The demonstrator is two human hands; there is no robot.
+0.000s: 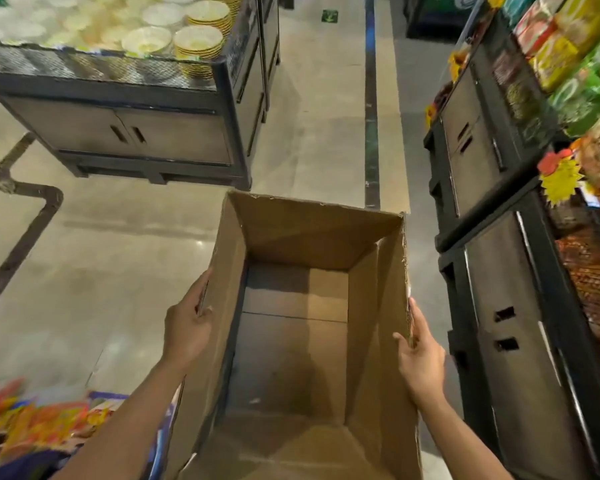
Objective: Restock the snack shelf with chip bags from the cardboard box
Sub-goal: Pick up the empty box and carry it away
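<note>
An open brown cardboard box (305, 233) fills the lower middle of the head view, and nothing lies inside it. My left hand (187, 327) grips the box's left wall at its top edge. My right hand (420, 355) grips the right wall's top edge, thumb inside. The snack shelf (534, 237) runs along the right, black framed, with colourful snack packs (568, 57) on its upper tiers and orange-red bags (593, 278) lower down. Bright chip bags (39, 424) lie blurred at the lower left beside my left forearm.
A black display stand (136, 133) with stacked yellow and white plates (198, 43) stands at the upper left. A beige tiled floor (101, 254) with dark inlaid lines lies between the stand and the shelf. A yellow starburst price tag (560, 183) hangs on the shelf.
</note>
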